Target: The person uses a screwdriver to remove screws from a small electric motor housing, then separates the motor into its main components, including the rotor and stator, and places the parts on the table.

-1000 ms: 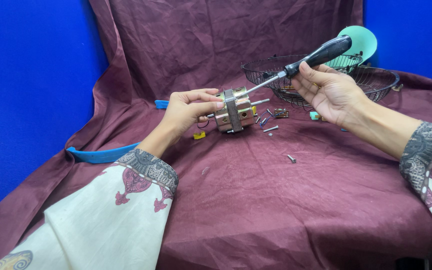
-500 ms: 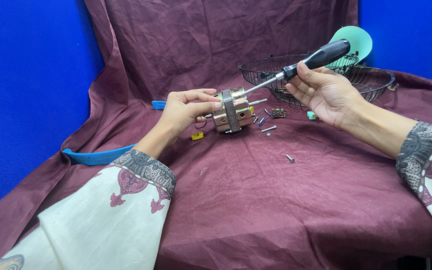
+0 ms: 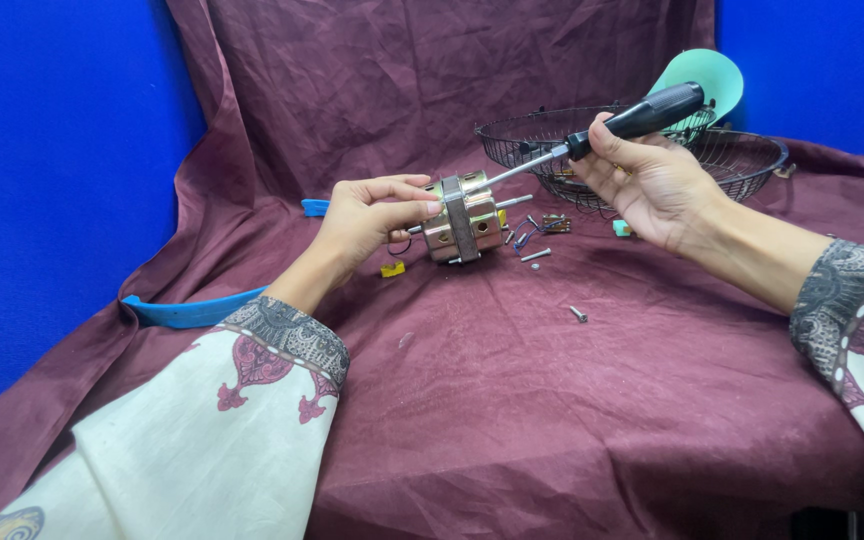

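My left hand (image 3: 367, 222) grips a small metal fan motor (image 3: 464, 221) from its left side, holding it just above the maroon cloth (image 3: 512, 400). My right hand (image 3: 647, 180) holds a screwdriver (image 3: 592, 140) by its black handle, up and to the right of the motor. The screwdriver's shaft slants down to the left and its tip meets the top of the motor. A metal shaft sticks out of the motor's right side.
Loose screws (image 3: 578, 314) and small parts (image 3: 554, 223) lie on the cloth right of the motor, with a yellow piece (image 3: 393, 269) under my left wrist. Two black wire fan guards (image 3: 742, 160) and a teal blade (image 3: 707, 80) sit behind. A blue plastic ring (image 3: 187, 310) lies at left.
Both hands, the motor and the screwdriver keep the same pose; only the camera view shifted slightly.
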